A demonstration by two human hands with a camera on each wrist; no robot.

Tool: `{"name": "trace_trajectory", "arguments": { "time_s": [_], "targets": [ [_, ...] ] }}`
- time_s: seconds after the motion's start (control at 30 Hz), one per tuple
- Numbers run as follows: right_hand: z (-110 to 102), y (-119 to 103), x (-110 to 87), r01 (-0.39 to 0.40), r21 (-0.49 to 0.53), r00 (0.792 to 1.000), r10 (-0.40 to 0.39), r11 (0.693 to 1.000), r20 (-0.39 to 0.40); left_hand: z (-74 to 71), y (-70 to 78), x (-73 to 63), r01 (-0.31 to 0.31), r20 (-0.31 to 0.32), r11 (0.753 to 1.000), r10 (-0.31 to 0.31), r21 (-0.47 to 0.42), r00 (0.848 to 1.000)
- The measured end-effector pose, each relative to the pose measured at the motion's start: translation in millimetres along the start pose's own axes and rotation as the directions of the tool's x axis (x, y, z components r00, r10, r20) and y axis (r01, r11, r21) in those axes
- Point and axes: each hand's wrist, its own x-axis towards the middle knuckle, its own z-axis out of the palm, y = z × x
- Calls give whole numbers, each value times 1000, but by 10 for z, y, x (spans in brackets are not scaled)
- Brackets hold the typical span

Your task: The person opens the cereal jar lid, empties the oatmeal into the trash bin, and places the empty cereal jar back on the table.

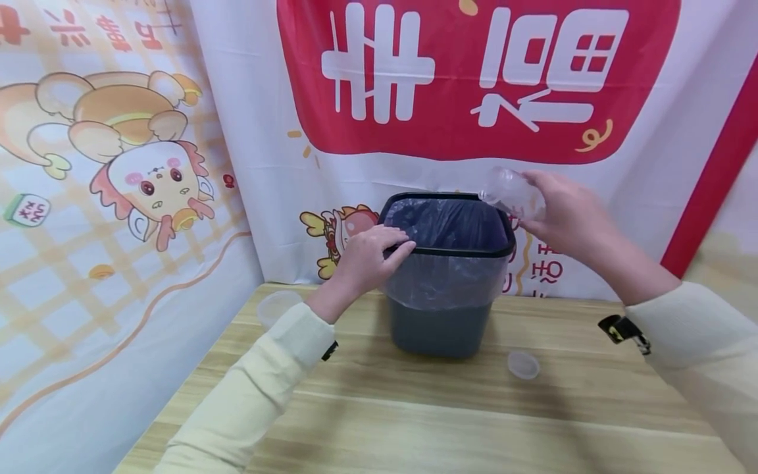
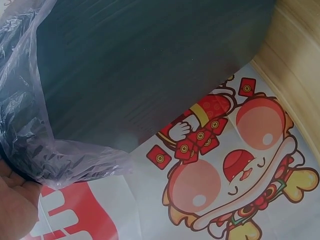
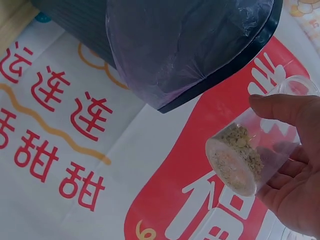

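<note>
So a clear cup [image 3: 265, 142] is being held up off the desk [image 1: 414, 428], just above the right-hand rim of a bin [image 1: 439, 329]. It's pinched between the thumb and fingers of the right hand [image 1: 571, 214], so yeah, that grip is closed on it. The cup is tilted, its rim end leaned toward the bin, and some greyish-brown crumbs [image 3: 240, 145] can be seen down at the base end.

The bin is stood close to the desk's far edge, and a see-through liner [image 1: 438, 280] is folded over its black rim. That rim is gripped at its near left corner by the left hand [image 1: 370, 253].

A small round lid [image 1: 524, 365] is laid flat right of the bin, a bit closer to the near edge. A clear round container [image 1: 274, 300] is parked by the desk's far left corner, partly covered by the left sleeve [image 1: 266, 375]. Behind everything, a red-and-white printed cloth [image 1: 254, 164] is hung.
</note>
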Motion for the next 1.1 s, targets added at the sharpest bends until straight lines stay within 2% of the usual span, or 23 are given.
{"name": "trace_trajectory", "arguments": {
  "time_s": [0.17,0.3,0.57,0.93,1.1],
  "targets": [
    [48,-65,111,47,-54,999,-47,997,3,9,-7,-14,4,1,1000,-4,-6,1000],
    [85,-97,191,121,-105,993,-121,987,8,13,-1,-22,5,3,1000,-5,-4,1000],
    [148,-90,326,263,-209,965,-261,942,39,10,5,-13,-2,5,1000,2,2,1000],
    [225,-96,477,329,-310,944,-300,892,136,-11,11,5,14,22,1000,-14,15,1000],
    [230,-80,516,371,-359,928,-336,856,159,-11,10,5,14,22,1000,-14,9,1000]
  ]
}}
